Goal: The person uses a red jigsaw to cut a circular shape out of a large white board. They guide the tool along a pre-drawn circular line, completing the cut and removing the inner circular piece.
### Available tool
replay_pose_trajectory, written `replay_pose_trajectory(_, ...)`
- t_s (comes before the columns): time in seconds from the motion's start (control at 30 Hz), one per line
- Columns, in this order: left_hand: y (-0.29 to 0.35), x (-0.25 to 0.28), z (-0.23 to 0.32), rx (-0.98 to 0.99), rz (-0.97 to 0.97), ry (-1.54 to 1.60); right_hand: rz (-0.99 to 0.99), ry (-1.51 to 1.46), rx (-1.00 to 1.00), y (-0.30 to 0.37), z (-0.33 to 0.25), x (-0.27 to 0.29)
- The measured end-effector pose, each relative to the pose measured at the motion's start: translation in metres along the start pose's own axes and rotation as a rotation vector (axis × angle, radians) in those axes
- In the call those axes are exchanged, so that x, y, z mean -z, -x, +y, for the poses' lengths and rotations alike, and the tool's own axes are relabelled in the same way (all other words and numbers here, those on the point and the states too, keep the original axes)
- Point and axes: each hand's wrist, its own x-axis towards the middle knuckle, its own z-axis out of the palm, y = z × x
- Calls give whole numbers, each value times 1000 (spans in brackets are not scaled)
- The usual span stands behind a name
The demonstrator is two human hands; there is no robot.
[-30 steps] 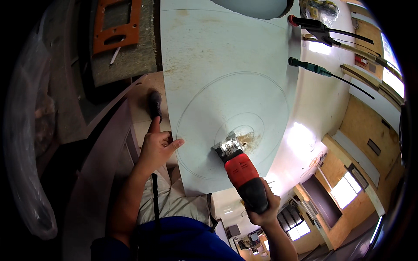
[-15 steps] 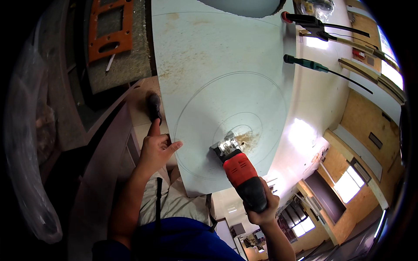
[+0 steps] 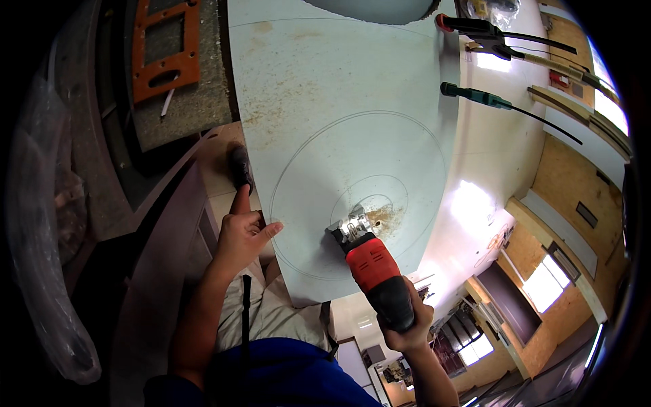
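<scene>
My right hand (image 3: 412, 320) grips the black rear of a red and black jigsaw (image 3: 375, 264). The tool's metal base rests on a pale grey-green board (image 3: 352, 74), close to a hole (image 3: 378, 223) with sawdust around it. Pencil circles are drawn around that spot, a large double one and smaller ones inside. Off the board's left edge, my left hand (image 3: 243, 234) holds nothing. Its index finger and thumb are stretched out, the other fingers curled. The jigsaw's blade cannot be made out.
Clamps, one black and red (image 3: 481, 34) and one green (image 3: 475, 95), sit on the board's right edge. A large round cutout (image 3: 380, 8) opens at the far end. An orange template plate (image 3: 165, 85) lies at the far left, above plastic wrap (image 3: 51, 271).
The view has shifted very slightly. The jigsaw and both hands are in nearly the same places on and beside the board.
</scene>
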Motion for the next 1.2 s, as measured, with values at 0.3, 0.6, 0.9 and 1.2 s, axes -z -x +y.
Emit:
replay_pose_trajectory(0.3, 0, -1, -3, -12, 7, -6, -18, -2, -44, -1, -8, 1)
replay_pose_trajectory(0.6, 0, -2, -8, 21, 2, 12, 13, -5, -40, -2, -10, -2)
replay_pose_trajectory(0.9, -2, -1, -18, -84, -66, -8, 35, -26, -58, 1, -9, -5)
replay_pose_trajectory(1.2, 0, 0, 3, -38, -19, -95, 72, -8, -49, 1, -14, -5)
